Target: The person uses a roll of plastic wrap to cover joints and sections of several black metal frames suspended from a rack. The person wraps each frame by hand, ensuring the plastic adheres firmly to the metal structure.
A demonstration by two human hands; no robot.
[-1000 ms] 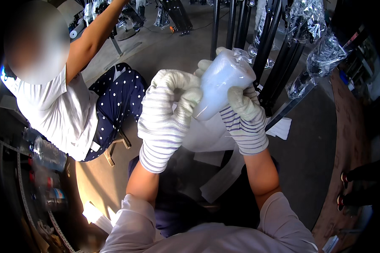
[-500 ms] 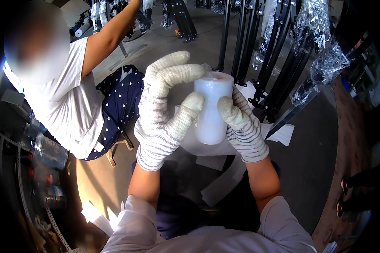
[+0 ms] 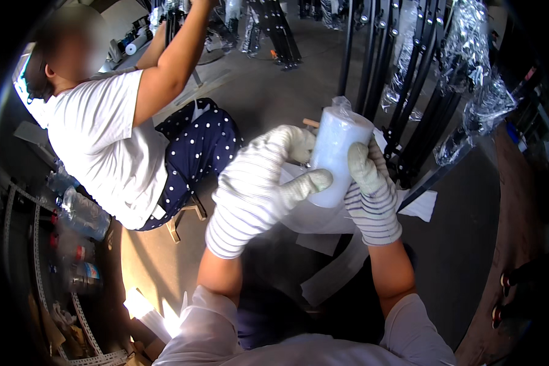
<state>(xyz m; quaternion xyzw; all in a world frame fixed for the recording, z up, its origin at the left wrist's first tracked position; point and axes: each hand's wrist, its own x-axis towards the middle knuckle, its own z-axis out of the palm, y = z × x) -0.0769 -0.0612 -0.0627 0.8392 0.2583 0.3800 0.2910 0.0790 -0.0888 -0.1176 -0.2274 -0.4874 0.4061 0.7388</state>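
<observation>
A pale, bluish-white cylindrical roll of plastic film [image 3: 335, 152] stands tilted between my two hands, its top leaning right. Clear crinkled film sticks up at its upper end. My right hand [image 3: 375, 198], in a white glove with grey stripes, grips its right side, thumb across the front and fingers behind. My left hand [image 3: 259, 186], gloved alike, closes on its left side; the thumb presses low on the front and the fingers curl by the edge. A short brown stick-like end [image 3: 311, 123] shows just above the left fingers; I cannot tell what it belongs to.
To the left a co-worker [image 3: 113, 134] sits on a wooden stool [image 3: 186, 218], arms raised. Black metal frames [image 3: 402, 79], some wrapped in clear film, stand ahead and right. White sheets [image 3: 335, 271] lie below my hands. A shelf with bottles [image 3: 82, 213] is far left.
The roll has tilted to the right and shifted right in view. My left fingers, raised and spread before, have curled down beside it, and the left thumb has moved lower.
</observation>
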